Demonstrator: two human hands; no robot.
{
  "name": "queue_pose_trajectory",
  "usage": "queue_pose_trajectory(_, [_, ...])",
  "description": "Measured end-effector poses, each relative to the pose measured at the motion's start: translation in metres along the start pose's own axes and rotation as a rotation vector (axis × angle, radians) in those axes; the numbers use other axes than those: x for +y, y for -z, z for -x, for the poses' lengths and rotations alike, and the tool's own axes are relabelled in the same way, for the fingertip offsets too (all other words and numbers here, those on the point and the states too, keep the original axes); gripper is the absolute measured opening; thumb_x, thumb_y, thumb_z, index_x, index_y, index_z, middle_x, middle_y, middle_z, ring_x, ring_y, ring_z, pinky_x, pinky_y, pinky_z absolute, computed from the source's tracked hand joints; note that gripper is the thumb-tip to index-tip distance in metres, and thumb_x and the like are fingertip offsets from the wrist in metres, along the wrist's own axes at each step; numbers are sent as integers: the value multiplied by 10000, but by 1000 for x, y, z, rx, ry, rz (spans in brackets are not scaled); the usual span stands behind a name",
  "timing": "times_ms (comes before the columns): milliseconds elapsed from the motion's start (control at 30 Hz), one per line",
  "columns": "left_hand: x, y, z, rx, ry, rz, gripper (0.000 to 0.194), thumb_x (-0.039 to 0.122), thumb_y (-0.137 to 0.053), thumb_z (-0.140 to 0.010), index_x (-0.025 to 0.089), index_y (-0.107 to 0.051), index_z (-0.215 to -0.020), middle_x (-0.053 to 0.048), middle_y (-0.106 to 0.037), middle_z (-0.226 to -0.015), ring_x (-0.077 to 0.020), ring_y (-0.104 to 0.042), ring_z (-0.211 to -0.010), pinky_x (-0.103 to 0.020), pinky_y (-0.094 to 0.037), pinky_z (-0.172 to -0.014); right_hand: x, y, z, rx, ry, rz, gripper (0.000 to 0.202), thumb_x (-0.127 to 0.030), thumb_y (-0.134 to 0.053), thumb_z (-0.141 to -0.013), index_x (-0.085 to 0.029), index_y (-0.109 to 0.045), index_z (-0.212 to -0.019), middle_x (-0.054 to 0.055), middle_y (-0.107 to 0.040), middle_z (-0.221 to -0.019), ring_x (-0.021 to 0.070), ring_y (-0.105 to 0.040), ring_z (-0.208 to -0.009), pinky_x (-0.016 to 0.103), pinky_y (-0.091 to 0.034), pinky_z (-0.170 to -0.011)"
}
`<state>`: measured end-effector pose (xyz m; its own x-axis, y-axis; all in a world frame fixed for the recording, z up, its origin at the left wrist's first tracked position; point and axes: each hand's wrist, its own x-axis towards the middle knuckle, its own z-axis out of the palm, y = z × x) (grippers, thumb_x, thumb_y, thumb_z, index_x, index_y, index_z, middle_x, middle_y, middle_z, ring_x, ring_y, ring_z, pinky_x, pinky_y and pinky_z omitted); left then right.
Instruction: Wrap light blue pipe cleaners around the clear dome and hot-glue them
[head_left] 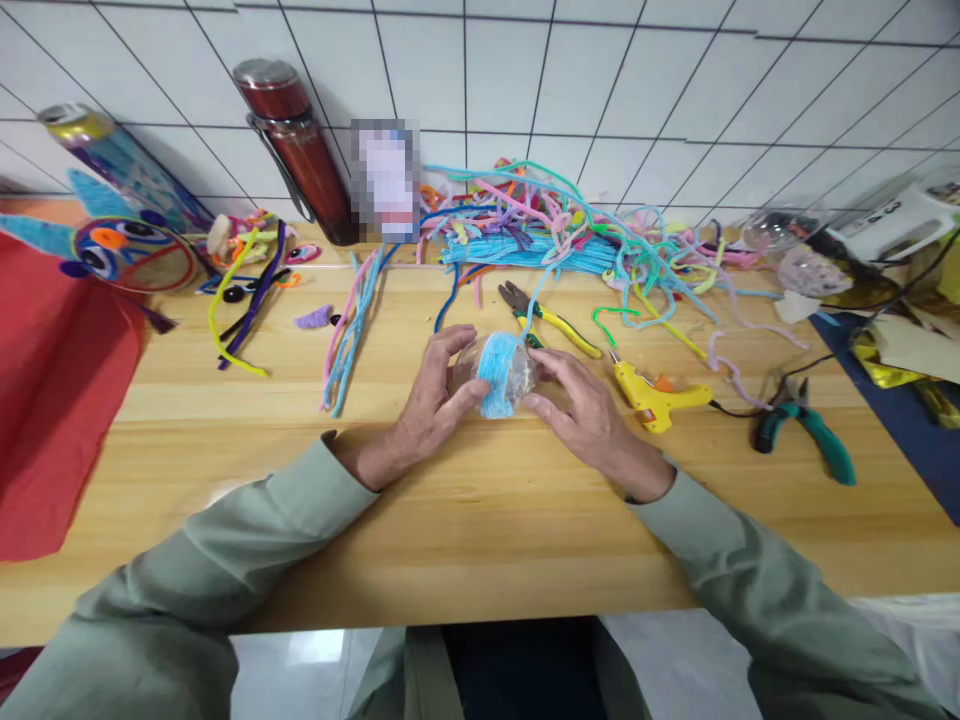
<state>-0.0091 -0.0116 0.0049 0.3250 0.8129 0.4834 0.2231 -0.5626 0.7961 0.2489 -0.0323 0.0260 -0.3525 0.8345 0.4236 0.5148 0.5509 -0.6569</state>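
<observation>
A clear plastic piece [520,375] with light blue pipe cleaner [496,372] wound around its middle is held just above the wooden table [480,545]. My left hand [439,395] grips its left side, the thumb resting on the blue winding. At its right end, the fingers and thumb of my right hand [581,405] hold the clear part. A loose blue strand rises from the winding toward the pile behind. Yellow-handled pliers [559,325] lie just behind my right hand, and a yellow glue gun [656,395] lies to its right.
Tangled pipe cleaners [555,225] lie along the tiled wall. A red flask [300,150], a can [124,165] and a decorated blue-eared piece [120,250] stand back left. Green-handled pliers [821,440] lie right. Red sheet [60,380] covers the left edge. Loose strands [352,335] lie left of centre.
</observation>
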Motion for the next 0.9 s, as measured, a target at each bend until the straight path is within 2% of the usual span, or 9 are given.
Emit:
queue_pose_trajectory(100, [4, 1, 0, -36, -123, -46, 912, 715, -778, -939, 306, -392, -1657, -187, -453, -1664, -401, -426, -1618, -649, -431, -1315, 0, -1, 0, 21, -26, 6, 507, -509, -622, -1107, -273, -604, -1555, 133, -755, -1448, 318, -771, -1226, 574, -650, -1086])
queue_pose_trajectory(200, [8, 0, -1, -54, -217, -143, 1065, 647, -888, -872, 308, -316, -1704, -202, -442, -1684, -428, -418, -1620, -681, -416, -1314, 0, -1, 1, 32, -86, -9, 487, -546, -620, -1102, -299, -636, -1522, 108, -799, -1337, 303, -802, -1099, 547, -678, -1002])
queue_pose_trajectory(300, [10, -1, -2, -38, -248, -196, 971, 532, -851, -943, 298, -304, -1710, -201, -457, -1675, -406, -449, -1604, -653, -461, -1290, 0, -3, 4, 18, -125, -24, 462, -561, -602, -1108, -294, -667, -1480, 92, -824, -1260, 300, -813, -1058, 520, -684, -960])
queue_pose_trajectory(400, [9, -2, -2, -35, -248, -213, 863, 495, -803, -988, 281, -348, -1689, -195, -507, -1625, -378, -488, -1573, -615, -505, -1265, 0, -4, 6, 9, -115, -14, 467, -563, -562, -1125, -265, -674, -1466, 111, -822, -1286, 312, -802, -1140, 533, -665, -1023])
queue_pose_trajectory(500, [7, -2, -2, -23, -223, -221, 836, 515, -793, -991, 282, -369, -1674, -186, -537, -1595, -371, -525, -1534, -606, -526, -1247, -3, -4, 7, 29, -62, -5, 500, -533, -564, -1130, -270, -610, -1552, 138, -751, -1470, 325, -744, -1319, 567, -621, -1138])
queue_pose_trajectory(633, [3, -2, 0, -5, -158, -210, 821, 527, -768, -1004, 278, -356, -1669, -186, -539, -1587, -370, -547, -1509, -601, -538, -1231, -7, -4, 8, -4, 28, -5, 646, -481, -667, -1091, -303, -469, -1679, 148, -622, -1647, 344, -626, -1507, 597, -571, -1230])
queue_pose_trajectory(800, [-1, -3, 3, 6, -109, -181, 784, 571, -728, -1024, 264, -377, -1655, -189, -539, -1585, -360, -561, -1498, -577, -558, -1206, -2, -8, 10, -2, 62, 27, 723, -373, -721, -1063, -323, -414, -1716, 146, -616, -1644, 340, -604, -1536, 600, -574, -1238])
queue_pose_trajectory(900, [-2, -5, 3, 14, -125, -179, 857, 621, -770, -980, 270, -381, -1658, -188, -540, -1588, -367, -559, -1502, -588, -543, -1224, 0, -11, 11, 17, 76, 39, 708, -304, -710, -1061, -329, -424, -1708, 138, -634, -1626, 329, -622, -1519, 587, -590, -1224])
